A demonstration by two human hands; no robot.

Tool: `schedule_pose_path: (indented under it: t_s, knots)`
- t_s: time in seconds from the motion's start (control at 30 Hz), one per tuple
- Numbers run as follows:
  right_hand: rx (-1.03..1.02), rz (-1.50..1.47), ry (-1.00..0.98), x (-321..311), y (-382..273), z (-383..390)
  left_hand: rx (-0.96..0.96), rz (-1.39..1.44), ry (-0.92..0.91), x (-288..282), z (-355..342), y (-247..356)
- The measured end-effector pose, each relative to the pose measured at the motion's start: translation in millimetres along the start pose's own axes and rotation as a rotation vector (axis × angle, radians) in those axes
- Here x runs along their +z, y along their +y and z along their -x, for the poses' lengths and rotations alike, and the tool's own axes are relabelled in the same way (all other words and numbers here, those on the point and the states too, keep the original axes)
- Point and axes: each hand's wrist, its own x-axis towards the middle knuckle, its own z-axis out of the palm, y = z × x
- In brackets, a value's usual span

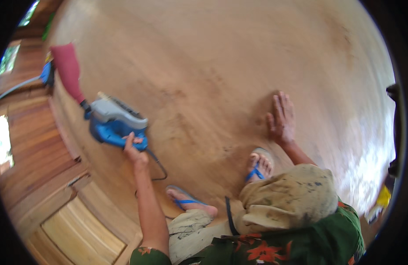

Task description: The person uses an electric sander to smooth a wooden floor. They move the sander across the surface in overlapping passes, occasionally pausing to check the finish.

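The hard-cased blue-and-grey power tool (110,111) is held by its rear handle in the closed left grip (134,152); its long axis is pointed ahead and leftward, toward a red cloth bag (68,68). The empty right grip (281,118) is spread flat over smooth, smudged brown floor (204,48), well rightward.

One blue power tool (107,126), one red bag (68,70), two blue-strapped sandals (255,173).

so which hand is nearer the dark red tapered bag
Left hand, gripping the blue-grey power tool joined to the bag; right hand is much farther right.
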Motion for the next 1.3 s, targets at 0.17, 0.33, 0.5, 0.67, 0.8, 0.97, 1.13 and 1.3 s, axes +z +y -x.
schedule_pose_path:
  t_s: [0.17,0.33,0.5,0.67,0.8,0.97,1.13,1.3]
  knots:
    - [-0.045,0.028,0.056,-4.2,10.2,20.0,0.049,0.025,0.013,2.4,-0.3,-7.0]
    - [-0.031,0.05,0.041,5.4,41.2,61.7,0.09,-0.038,0.005,1.9,3.3,-4.7]
    - [-0.044,0.072,0.082,3.9,58.9,96.2,0.089,-0.03,0.013,4.1,0.9,-11.2]
    - [-0.175,0.016,0.023,9.9,-3.2,67.8,0.085,-0.007,-0.05,2.9,-10.4,-22.2]
    - [-0.429,-0.524,-0.099,50.0,-157.3,-1.5,0.086,0.006,-0.056,-12.3,-14.3,-13.7]
    - [-0.642,-0.962,-0.224,66.5,-389.1,-68.2,0.127,-0.106,-0.174,-49.7,-28.0,6.0]
    - [-0.477,-0.911,-0.513,51.5,-498.0,-84.2,0.121,-0.111,-0.298,-71.7,-12.0,18.1]
    - [-0.265,-0.651,-0.654,4.1,-359.0,-76.8,0.077,-0.215,-0.411,28.4,103.8,-60.8]
